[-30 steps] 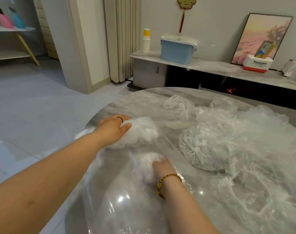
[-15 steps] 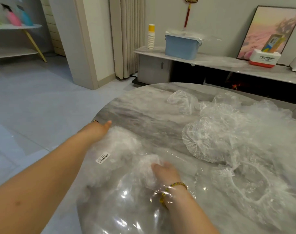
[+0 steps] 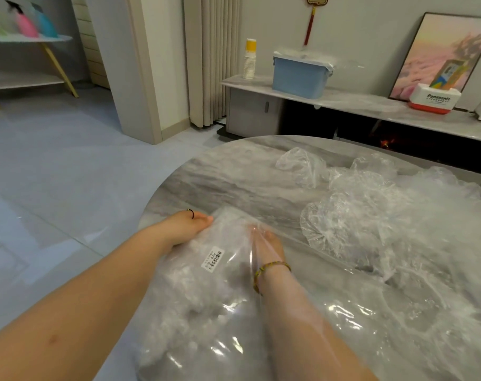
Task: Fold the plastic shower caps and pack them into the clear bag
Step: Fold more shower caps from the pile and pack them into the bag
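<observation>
Judging by the crinkle, the shower caps (image 3: 189,306) packed in the clear bag (image 3: 343,320) on the counter (image 3: 233,174) are featherlight, springy and slippery, best taken as a bunch; left grip (image 3: 184,226) clasps the bag's end, right grip (image 3: 266,243) inside it, curl unclear.

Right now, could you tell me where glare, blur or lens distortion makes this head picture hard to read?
Head view: white glare streaks on the clear bag mask its contents; the right hand shows only hazily through it; the loose shower caps blur into the pale marble table; the wide lens tilts the door frame at the left.
</observation>
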{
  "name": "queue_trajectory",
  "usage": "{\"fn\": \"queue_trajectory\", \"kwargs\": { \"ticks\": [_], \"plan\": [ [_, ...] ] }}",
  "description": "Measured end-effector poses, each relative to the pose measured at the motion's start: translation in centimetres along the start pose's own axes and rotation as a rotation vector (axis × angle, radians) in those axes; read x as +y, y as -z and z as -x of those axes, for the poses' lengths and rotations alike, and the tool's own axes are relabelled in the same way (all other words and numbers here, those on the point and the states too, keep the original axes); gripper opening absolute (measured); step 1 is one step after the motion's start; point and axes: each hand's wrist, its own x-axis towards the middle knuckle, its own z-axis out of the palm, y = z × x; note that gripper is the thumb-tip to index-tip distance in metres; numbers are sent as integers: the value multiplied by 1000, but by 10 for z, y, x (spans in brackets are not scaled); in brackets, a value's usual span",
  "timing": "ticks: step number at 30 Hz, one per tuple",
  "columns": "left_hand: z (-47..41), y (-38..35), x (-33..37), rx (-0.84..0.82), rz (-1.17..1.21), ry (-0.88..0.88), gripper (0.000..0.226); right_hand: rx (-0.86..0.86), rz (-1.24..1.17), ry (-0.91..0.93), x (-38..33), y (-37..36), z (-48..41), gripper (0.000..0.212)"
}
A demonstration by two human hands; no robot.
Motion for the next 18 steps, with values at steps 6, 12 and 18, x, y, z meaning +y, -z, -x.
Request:
{"fn": "queue_trajectory", "kwargs": {
  "ticks": [6, 12, 18],
  "plan": [
    [-4, 0, 8, -51, 150, 69, 33, -41, -133, -141, -7, -6, -12, 20],
    [-3, -9, 1, -61, 67, -43, 68, -43, -20, -83, -1, 4, -3, 8],
    [1, -10, -1, -156, 73, -57, 69, -52, -222, -103, -5, 7, 9, 8]
  ]
}}
